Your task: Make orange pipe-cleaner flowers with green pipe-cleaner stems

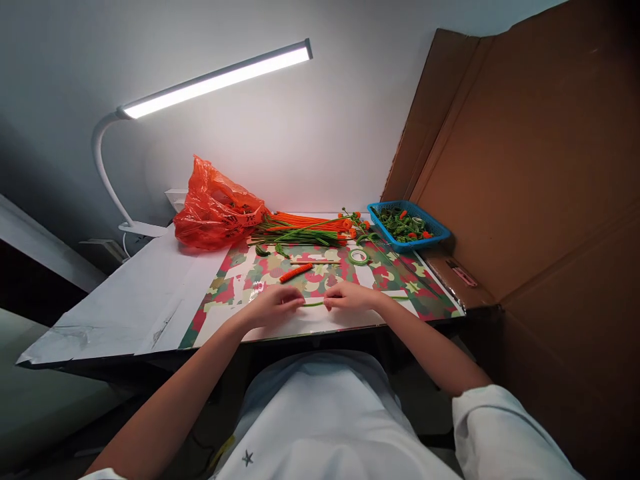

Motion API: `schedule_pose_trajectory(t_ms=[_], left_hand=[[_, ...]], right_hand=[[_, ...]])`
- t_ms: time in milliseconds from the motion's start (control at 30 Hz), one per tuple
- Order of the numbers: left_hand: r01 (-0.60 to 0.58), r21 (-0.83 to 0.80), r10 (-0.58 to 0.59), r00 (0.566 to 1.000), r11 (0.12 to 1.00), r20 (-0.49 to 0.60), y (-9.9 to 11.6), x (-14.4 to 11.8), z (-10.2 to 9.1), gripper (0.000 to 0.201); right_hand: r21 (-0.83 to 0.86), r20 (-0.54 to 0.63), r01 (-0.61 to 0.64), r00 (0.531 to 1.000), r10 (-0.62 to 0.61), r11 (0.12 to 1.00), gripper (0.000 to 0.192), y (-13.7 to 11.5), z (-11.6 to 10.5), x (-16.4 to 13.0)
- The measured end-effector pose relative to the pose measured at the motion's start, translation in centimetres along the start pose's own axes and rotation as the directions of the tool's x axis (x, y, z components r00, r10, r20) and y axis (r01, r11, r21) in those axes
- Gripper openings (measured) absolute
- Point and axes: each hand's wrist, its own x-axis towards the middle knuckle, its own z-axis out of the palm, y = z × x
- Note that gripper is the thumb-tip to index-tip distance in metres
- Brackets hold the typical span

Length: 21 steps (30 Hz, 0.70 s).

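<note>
Near the front edge of the table, my left hand (279,305) and my right hand (347,297) are closed on a thin green stem (314,305), a short length of it showing between them. The stem runs level and comes out again to the right of my right wrist. Just beyond my left hand lies an orange, rod-shaped piece (296,273). Behind it is a thin pale stick (315,262), with a roll of green tape (359,257) to its right. My fingertips partly hide the stem.
A red plastic bag (213,213) stands at the back left beside a pile of green and orange stems (305,230). At the back right, a blue basket (435,235) holds leaves and orange bits. A pink-handled cutter (463,273) lies by the cardboard wall (540,167). A lit lamp (217,81) hangs above.
</note>
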Motion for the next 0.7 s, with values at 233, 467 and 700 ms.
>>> schedule_pose_trajectory(t_ms=[233, 467, 700], left_hand=[[0.121, 0.124, -0.058, 0.907, 0.985, -0.418, -2.6, 3.4, -0.3, 0.019], [0.115, -0.005, -0.102, 0.858, 0.993, -0.504, -3.4, 6.5, 0.2, 0.015], [0.113, -0.393, -0.33, 0.771, 0.912, -0.544, -5.4, 7.5, 0.7, 0.027]], right_hand=[[0.015, -0.443, -0.099, 0.891, 0.096, 0.995, 0.023, 1.9, -0.2, 2.8], [-0.065, -0.695, -0.185, 0.714, 0.089, 0.981, 0.028, 3.0, -0.1, 7.0], [-0.1, -0.797, -0.253, 0.6, 0.075, 0.962, 0.026, 3.8, -0.4, 6.3]])
